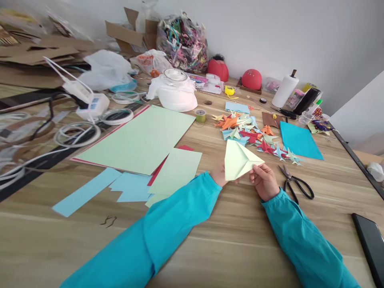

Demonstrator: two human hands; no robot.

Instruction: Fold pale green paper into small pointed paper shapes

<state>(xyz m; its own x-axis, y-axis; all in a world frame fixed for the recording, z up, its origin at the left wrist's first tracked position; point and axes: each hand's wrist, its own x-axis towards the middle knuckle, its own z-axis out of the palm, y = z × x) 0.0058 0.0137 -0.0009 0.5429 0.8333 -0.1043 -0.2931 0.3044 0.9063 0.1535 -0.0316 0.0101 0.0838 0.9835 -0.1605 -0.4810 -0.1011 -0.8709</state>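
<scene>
Between my two hands is a pale green piece of folded paper (237, 160), held up above the wooden table, with creases meeting toward its pointed right end. My left hand (218, 174) grips its left side from behind, and the paper hides most of those fingers. At the pointed end, my right hand (265, 180) pinches the paper between thumb and fingers. Scissors (295, 182) with black handles lie just right of my right hand. Beyond the paper is a pile of folded paper cranes (237, 124) in orange, red, blue and green.
Large green sheets (141, 136), smaller green sheets (177, 170) and blue paper pieces (87, 192) lie on the left. A spool of thread (200, 116) stands mid-table. A teal sheet (300, 140) lies at the right, a phone (370, 244) near the right edge. White cables (78, 134) coil far left.
</scene>
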